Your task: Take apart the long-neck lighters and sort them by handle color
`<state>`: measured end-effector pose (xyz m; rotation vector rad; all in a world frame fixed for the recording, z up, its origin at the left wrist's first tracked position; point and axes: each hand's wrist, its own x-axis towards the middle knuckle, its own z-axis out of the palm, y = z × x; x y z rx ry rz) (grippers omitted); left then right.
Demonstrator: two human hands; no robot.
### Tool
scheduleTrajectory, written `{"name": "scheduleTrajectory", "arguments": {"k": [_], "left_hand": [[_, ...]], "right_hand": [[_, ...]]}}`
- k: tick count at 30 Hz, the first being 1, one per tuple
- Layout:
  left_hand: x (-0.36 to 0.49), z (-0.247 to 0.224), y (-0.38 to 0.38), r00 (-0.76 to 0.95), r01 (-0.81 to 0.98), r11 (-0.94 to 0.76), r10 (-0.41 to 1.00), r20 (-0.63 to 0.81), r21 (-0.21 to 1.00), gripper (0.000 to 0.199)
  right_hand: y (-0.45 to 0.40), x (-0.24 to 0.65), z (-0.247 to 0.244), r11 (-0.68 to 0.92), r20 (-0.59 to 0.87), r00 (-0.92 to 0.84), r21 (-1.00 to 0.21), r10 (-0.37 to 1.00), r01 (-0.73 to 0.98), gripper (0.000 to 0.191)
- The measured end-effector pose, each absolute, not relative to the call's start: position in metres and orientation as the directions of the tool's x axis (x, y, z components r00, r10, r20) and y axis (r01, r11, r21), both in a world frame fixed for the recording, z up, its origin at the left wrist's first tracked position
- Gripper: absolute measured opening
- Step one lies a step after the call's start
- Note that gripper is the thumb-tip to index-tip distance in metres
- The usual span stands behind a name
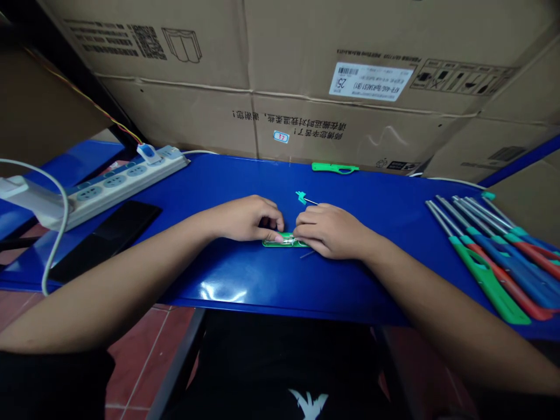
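Note:
A clear green plastic casing [284, 240] lies flat on the blue table top [245, 280], partly covered by my fingers. My left hand [247, 219] grips its left end from above, and my right hand [326, 229] closes over its right end. A small teal plastic part [301, 197] lies just beyond my right hand, with a thin metal wire [310, 201] running from it towards my fingers. Beside the casing, below my right hand, lies a thin grey rod [307, 254]. Much of the casing's inside is hidden.
Several green, red and blue long-nosed lighters [490, 251] lie in a row at the right. A green lighter body [335, 168] lies at the far edge. At the left are a white power strip [126, 186] and a black phone [105, 239]. Cardboard boxes [350, 81] stand behind.

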<state>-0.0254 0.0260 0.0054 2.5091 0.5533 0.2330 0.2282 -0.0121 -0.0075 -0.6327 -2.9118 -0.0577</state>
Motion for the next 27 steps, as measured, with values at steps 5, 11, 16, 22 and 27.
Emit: {"name": "scheduleTrajectory", "arguments": {"k": [5,11,16,22,27], "left_hand": [[-0.019,-0.002,0.025,0.881,0.350,-0.689,0.472,0.025,0.635,0.018],[-0.017,-0.005,0.027,0.852,0.431,-0.641,0.520,-0.053,0.636,0.020],[-0.017,-0.004,0.026,0.866,0.414,-0.652,0.497,-0.053,0.635,0.017],[-0.017,0.000,0.018,0.868,0.408,-0.741,0.495,0.024,0.534,0.013],[-0.014,0.004,0.009,0.871,0.417,-0.823,0.483,0.088,0.387,0.014]], "right_hand": [[-0.012,0.227,-0.008,0.910,0.173,-0.895,-0.041,0.412,0.412,0.027],[-0.011,0.230,-0.011,0.879,0.233,-0.848,-0.128,0.477,0.459,0.020],[-0.013,0.237,-0.010,0.876,0.267,-0.834,-0.145,0.483,0.461,0.022],[-0.014,0.241,-0.011,0.915,0.276,-0.873,-0.077,0.401,0.396,0.027],[-0.014,0.241,-0.011,0.914,0.284,-0.871,-0.061,0.401,0.401,0.028]]}}
